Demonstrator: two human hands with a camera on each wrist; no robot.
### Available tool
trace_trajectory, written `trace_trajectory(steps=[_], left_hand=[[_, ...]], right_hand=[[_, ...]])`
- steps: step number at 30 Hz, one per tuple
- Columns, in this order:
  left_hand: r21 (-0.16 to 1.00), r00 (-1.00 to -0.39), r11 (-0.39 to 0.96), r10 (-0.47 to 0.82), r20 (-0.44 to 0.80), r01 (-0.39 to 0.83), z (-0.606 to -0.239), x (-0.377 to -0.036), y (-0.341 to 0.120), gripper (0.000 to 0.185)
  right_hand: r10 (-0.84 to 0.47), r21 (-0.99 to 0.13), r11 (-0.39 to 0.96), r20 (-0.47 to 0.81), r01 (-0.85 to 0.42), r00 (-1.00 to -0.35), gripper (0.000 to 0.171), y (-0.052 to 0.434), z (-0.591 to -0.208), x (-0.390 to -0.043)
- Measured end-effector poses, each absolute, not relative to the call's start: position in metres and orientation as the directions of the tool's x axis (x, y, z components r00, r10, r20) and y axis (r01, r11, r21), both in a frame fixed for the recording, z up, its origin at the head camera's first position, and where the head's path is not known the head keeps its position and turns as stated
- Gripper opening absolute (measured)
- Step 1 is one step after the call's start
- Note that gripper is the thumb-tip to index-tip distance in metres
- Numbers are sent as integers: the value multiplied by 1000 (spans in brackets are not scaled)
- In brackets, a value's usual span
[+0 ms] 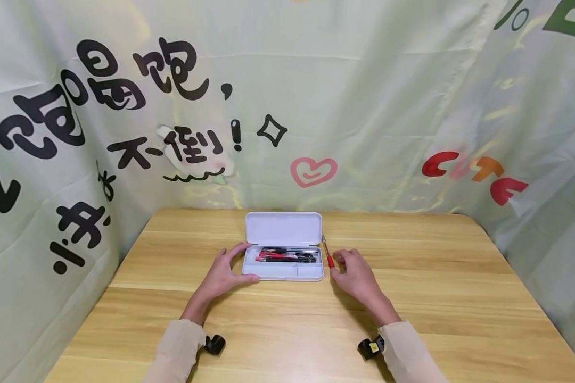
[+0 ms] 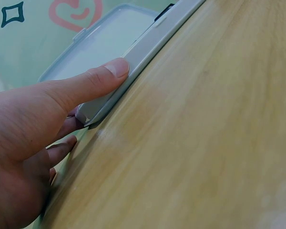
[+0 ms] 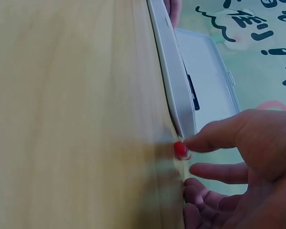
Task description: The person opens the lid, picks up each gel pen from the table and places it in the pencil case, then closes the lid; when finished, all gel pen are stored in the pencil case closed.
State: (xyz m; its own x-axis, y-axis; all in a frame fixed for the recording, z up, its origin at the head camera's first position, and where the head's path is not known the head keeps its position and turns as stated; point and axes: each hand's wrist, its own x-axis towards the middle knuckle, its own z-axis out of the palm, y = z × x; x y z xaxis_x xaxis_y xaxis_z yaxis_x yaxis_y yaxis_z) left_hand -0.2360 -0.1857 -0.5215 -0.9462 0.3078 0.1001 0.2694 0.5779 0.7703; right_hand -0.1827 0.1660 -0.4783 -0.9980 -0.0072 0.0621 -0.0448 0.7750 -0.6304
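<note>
A pale green printed backdrop hangs behind and around a light wooden table. Near the middle of the table, toward its far edge, a white pencil case lies open, its lid tipped back and black and red pens lying in the tray. The left hand braces the case's left end, thumb along the near edge and fingers at the far corner, relaxed rather than clasping. Just beside the case's right end, a red-capped pen lies on the table, running near to far. The right hand pinches its near, red end between thumb and forefinger. The grip looks slight and sits at the very tip, so the pen could swing, slip free and roll across the table, or knock the case's rim.
</note>
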Motion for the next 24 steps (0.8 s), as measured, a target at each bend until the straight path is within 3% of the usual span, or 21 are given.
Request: trace_trajectory(steps=[9, 18, 24], left_hand=[[769, -944, 574, 308, 116, 282, -522, -236, -185, 92], [770, -941, 569, 318, 118, 289, -520, -237, -185, 89], [768, -946, 580, 311, 97, 270, -519, -235, -185, 90]], right_hand=[[-5, -611, 790, 87, -58, -996, 10, 175, -479, -185], [-15, -581, 811, 92, -67, -996, 15, 173, -475, -184], [-3, -634, 772, 59, -39, -998, 14, 181, -476, -183]])
